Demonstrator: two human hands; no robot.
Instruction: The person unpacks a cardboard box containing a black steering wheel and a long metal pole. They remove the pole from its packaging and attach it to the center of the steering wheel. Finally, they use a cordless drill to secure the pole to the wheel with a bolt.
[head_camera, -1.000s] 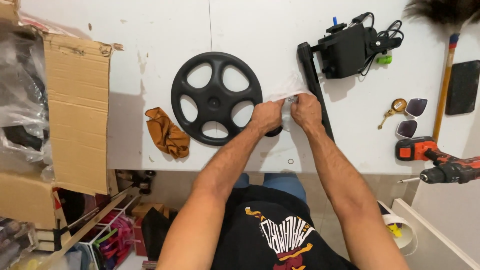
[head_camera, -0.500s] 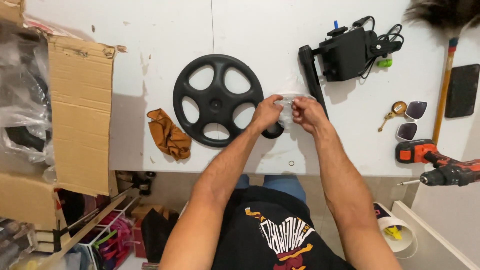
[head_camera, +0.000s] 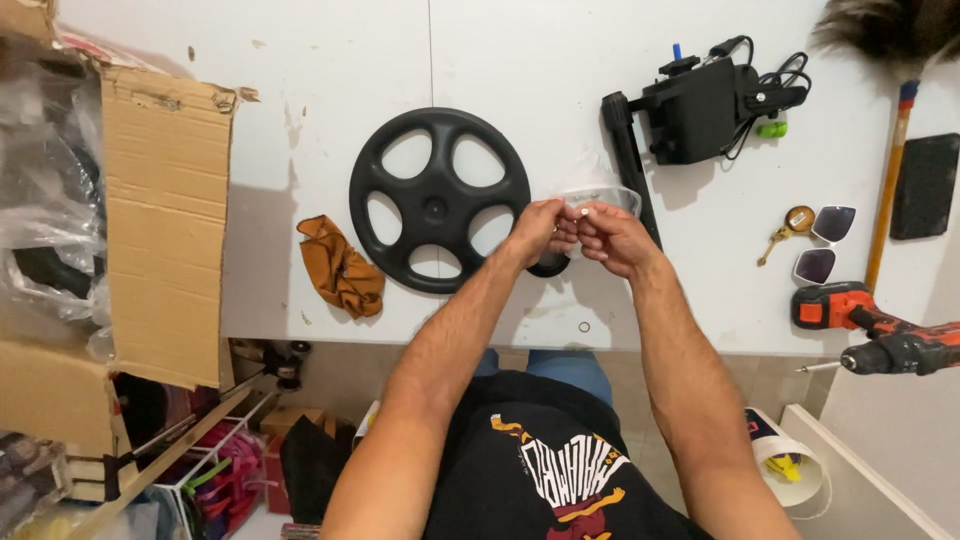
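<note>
While both hands work above the table's near edge:
Room: bare white table beyond the black wheel; cardboard box crowds the left
Hands: left hand and right hand pinch a clear plastic bag beside the wheel
Change: hands lifted slightly off the tabletop
Unclear: bag's contents; drill cut off at right

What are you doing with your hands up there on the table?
A person is holding a small clear plastic bag with both hands over a white table. The left hand and right hand meet at the bag and pinch it, with something tiny and pale at the fingertips. Just beside them lies a black plastic wheel with five spokes. A crumpled orange-brown cloth sits left of the wheel, and an orange cordless drill lies at the right edge.
</note>
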